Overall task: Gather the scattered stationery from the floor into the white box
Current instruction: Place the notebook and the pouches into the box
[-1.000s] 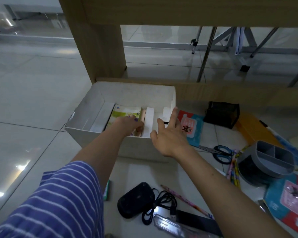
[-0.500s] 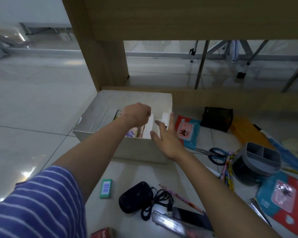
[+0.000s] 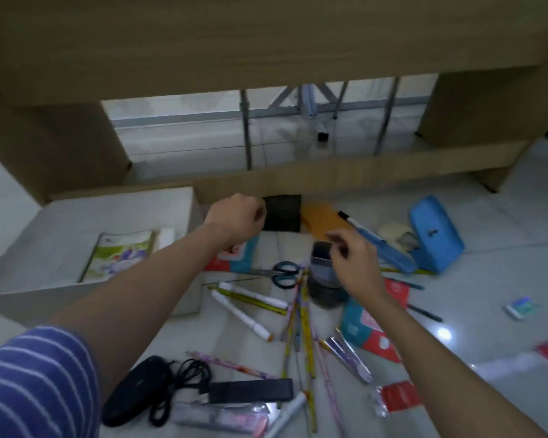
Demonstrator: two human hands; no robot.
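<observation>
Clearly the right hand [image 3: 351, 257] pinches the rim of the grey organizer [image 3: 321, 273], probably to lift it left into the box [image 3: 86, 298], which already holds a booklet [image 3: 121, 254]. Left hand [image 3: 234, 221] is curled beside the black holder [image 3: 282, 213]; whether it grips anything I cannot tell. Pencils [image 3: 304, 327] and scissors [image 3: 279, 273] lie near.

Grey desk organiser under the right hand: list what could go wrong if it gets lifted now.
1. The right hand only pinches the grey desk organiser at its rim, so that grip may slip.
2. The pencils and scissors lie against its base and could scatter.
3. The white box sits across the left arm, so the carry may clip it.
</observation>
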